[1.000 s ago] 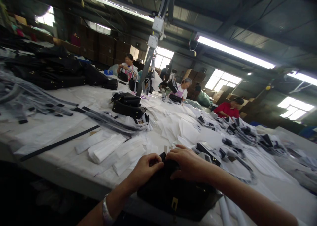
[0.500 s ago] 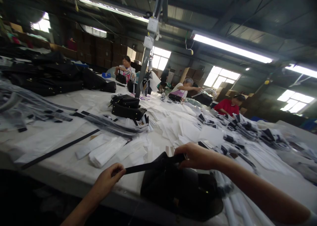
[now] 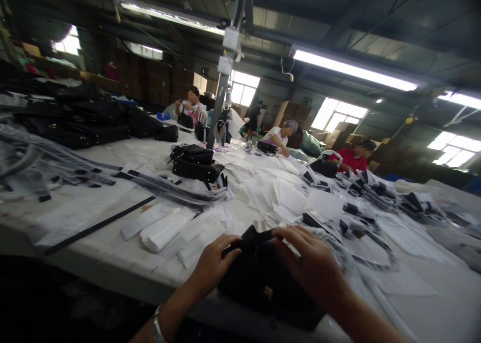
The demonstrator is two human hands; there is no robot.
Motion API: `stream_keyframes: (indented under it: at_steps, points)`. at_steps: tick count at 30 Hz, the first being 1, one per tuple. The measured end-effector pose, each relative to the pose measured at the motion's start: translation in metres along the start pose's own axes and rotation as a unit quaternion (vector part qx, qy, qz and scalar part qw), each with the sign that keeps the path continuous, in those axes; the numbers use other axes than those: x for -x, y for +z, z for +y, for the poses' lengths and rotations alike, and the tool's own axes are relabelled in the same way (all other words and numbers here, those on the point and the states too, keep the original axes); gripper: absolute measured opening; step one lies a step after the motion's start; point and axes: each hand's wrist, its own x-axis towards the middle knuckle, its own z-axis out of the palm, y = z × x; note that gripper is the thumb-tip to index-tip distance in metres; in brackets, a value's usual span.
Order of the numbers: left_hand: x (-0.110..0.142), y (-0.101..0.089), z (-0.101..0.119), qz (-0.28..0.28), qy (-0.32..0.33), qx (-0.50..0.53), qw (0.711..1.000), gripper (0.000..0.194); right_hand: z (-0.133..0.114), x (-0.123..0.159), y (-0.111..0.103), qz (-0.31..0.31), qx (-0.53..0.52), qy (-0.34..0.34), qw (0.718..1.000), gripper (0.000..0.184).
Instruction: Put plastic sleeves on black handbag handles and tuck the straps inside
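Through the head camera I have the black bag (image 3: 272,303) low in view, at the near edge of the surface (image 3: 451,293), with its gold clasp (image 3: 268,292) towards me; its base is lost in shadow, so I cannot tell how much of it rests there. Both hands meet at its top, where a dark band (image 3: 261,237) runs across. The left hand (image 3: 216,263) pinches the band's near-left end between thumb and fingers, I think to steady it. The right hand (image 3: 315,265) comes over the bag's other side with its fingertips on the band's right end; the blur and the dark leather hide the thumb's contact, so I cannot tell whether it pinches too. Held from two sides like this, the band probably lies flatter and the soft body is less likely to tip. Just beyond, white packets (image 3: 161,230) lie side by side, I suppose for an easy reach, and a loose black strip (image 3: 101,225) stretches out to their left. Farther off, black bags (image 3: 195,165) sit stacked by the pole (image 3: 221,97), perhaps to leave working room in front, and white sheets (image 3: 281,193) spread across the middle.
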Motion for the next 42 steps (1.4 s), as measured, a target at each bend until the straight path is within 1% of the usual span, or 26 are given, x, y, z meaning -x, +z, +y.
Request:
stream_keyframes:
  at_steps: [1,3,5,8,10,12,14,17,19,21,24,28,30,32,35,37,42]
  points:
    - [-0.002,0.005,-0.001,0.004,-0.010,0.018,1.000,0.023,-0.005,0.010,0.009,-0.021,-0.012,0.041,0.999,0.023]
    - [-0.006,0.013,-0.005,0.007,-0.035,0.059,0.998,0.019,-0.013,0.023,0.029,-0.084,-0.022,0.118,0.989,0.026]
    - [-0.009,0.016,-0.009,0.002,-0.058,0.100,0.993,0.019,-0.017,0.029,0.048,-0.112,-0.017,0.175,0.978,0.032]
    - [-0.010,0.015,-0.009,-0.004,-0.085,0.149,0.985,0.022,-0.017,0.026,0.069,-0.081,-0.033,0.218,0.972,0.031]
    - [-0.009,0.011,-0.005,-0.010,-0.102,0.167,0.981,0.024,-0.014,0.024,0.076,-0.052,-0.098,0.219,0.969,0.026]
    - [-0.007,0.006,-0.001,-0.014,-0.113,0.166,0.980,0.026,-0.011,0.024,0.079,-0.022,-0.190,0.203,0.960,0.025]
    - [-0.005,0.002,0.004,-0.022,-0.115,0.153,0.981,0.027,-0.008,0.025,0.079,-0.010,-0.277,0.189,0.942,0.026]
    - [-0.003,-0.001,0.009,-0.056,-0.109,0.144,0.982,0.027,-0.006,0.030,0.078,-0.029,-0.366,0.197,0.909,0.031]
    - [-0.001,-0.002,0.008,-0.074,-0.113,0.158,0.978,0.026,-0.005,0.032,0.078,-0.043,-0.400,0.213,0.891,0.034]
    - [0.000,-0.002,0.006,-0.084,-0.128,0.187,0.970,0.025,-0.003,0.033,0.079,-0.050,-0.413,0.223,0.882,0.036]
    - [0.002,-0.005,0.005,-0.105,-0.146,0.235,0.955,0.027,-0.002,0.032,0.080,-0.066,-0.414,0.225,0.879,0.039]
    - [0.001,-0.013,0.012,-0.144,-0.161,0.263,0.940,0.030,-0.003,0.030,0.076,-0.084,-0.417,0.218,0.878,0.043]
    - [0.000,-0.014,0.016,-0.148,-0.160,0.268,0.938,0.031,-0.005,0.028,0.074,-0.090,-0.418,0.217,0.878,0.041]
    - [0.000,-0.011,0.016,-0.129,-0.145,0.254,0.948,0.031,-0.008,0.027,0.074,-0.089,-0.408,0.225,0.881,0.038]
    - [-0.001,-0.004,0.014,-0.081,-0.121,0.209,0.967,0.028,-0.012,0.024,0.074,-0.070,-0.370,0.252,0.891,0.037]
    - [0.001,-0.001,0.013,-0.067,-0.120,0.200,0.970,0.029,-0.015,0.024,0.075,-0.055,-0.357,0.267,0.894,0.035]
    - [0.009,0.002,0.014,-0.055,-0.139,0.217,0.965,0.029,-0.019,0.028,0.079,-0.036,-0.397,0.280,0.873,0.035]
